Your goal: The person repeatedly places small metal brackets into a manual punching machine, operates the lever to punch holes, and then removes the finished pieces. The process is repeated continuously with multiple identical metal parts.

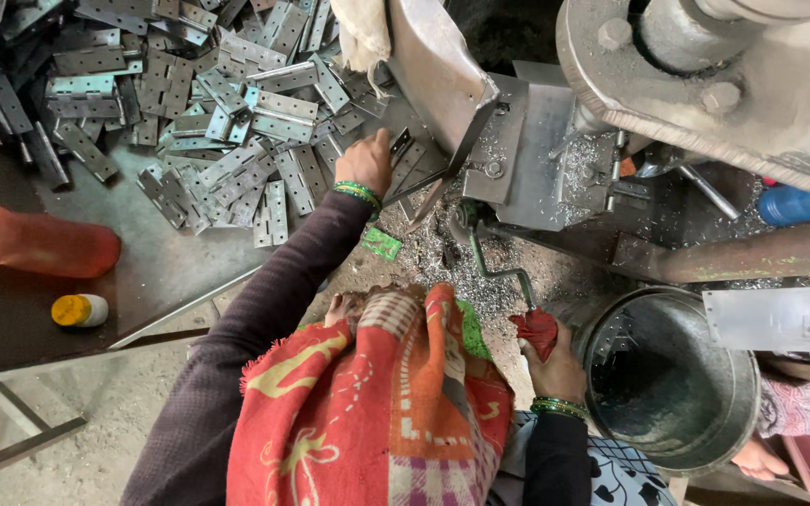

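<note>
My left hand [365, 165], with green bangles at the wrist, reaches over a grey table to the edge of a big pile of flat metal hinges [227, 112]. Its fingers close on one metal hinge [402, 146] next to the machine's slanted steel plate [442, 84]. My right hand [556, 367] grips the red cloth-wrapped handle [536, 331] of a bent metal crank [491, 272] low on the machine [536, 150]. A red and orange patterned shawl [377, 403] covers the space between my arms.
A round metal bucket [738, 394] stands right of my right hand. Another person's hand [759, 459] in a patterned sleeve is beside the bucket. Metal shavings [442, 253] litter the machine bed. An orange object [39, 245] and a small yellow-capped bottle [80, 310] lie at the left.
</note>
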`<action>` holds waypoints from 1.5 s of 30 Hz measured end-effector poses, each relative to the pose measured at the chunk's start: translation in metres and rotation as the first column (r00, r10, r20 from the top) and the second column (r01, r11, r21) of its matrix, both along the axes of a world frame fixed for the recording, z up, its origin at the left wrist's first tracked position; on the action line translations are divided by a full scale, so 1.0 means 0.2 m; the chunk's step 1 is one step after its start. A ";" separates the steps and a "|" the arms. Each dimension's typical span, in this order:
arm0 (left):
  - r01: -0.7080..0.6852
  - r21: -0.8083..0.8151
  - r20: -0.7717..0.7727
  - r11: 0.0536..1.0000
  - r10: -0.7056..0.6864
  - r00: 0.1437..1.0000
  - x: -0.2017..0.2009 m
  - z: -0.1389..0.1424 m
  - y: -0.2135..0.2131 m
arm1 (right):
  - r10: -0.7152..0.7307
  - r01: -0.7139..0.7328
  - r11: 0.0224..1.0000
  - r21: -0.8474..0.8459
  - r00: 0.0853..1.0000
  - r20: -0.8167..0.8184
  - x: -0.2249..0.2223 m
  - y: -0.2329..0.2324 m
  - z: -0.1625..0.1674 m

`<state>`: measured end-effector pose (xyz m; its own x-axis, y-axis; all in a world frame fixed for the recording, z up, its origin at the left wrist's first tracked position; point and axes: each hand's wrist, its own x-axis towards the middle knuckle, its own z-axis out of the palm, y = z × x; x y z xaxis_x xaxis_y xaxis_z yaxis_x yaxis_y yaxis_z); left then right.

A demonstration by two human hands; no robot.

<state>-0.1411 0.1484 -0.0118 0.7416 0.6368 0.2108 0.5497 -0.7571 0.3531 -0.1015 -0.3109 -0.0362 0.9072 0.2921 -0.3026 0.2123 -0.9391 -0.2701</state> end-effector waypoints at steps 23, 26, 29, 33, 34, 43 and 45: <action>0.180 -0.491 -0.053 0.852 -0.235 0.971 0.31 0.48 -0.88 | -0.008 0.006 0.999 0.051 0.999 0.039 0.02 -0.08 -0.13; 0.315 -0.362 -0.140 0.877 -0.386 0.912 0.29 0.47 -0.91 | 0.011 -0.011 1.000 0.027 1.000 -0.011 0.05 -0.06 -0.11; 0.475 -0.061 -0.194 0.878 -0.477 0.857 0.30 0.45 -0.90 | 0.086 -0.090 0.996 -0.025 0.988 -0.127 0.10 0.00 0.04; 0.416 -0.043 -0.258 0.908 -0.412 0.874 0.37 0.41 -0.85 | 0.084 -0.141 0.955 -0.263 0.973 -0.216 0.18 0.07 0.42; 0.410 -0.052 -0.316 0.911 -0.404 0.858 0.39 0.40 -0.86 | 0.073 -0.127 0.948 -0.291 0.979 -0.192 0.17 0.09 0.49; 0.409 -0.026 -0.194 0.912 -0.406 0.893 0.43 0.29 -0.83 | 0.064 -0.066 0.997 -0.048 0.997 -0.051 0.04 0.11 0.15; 0.397 0.027 -0.111 0.917 -0.392 0.913 0.42 0.26 -0.82 | 0.092 -0.091 0.996 0.017 0.992 -0.090 0.06 0.07 0.07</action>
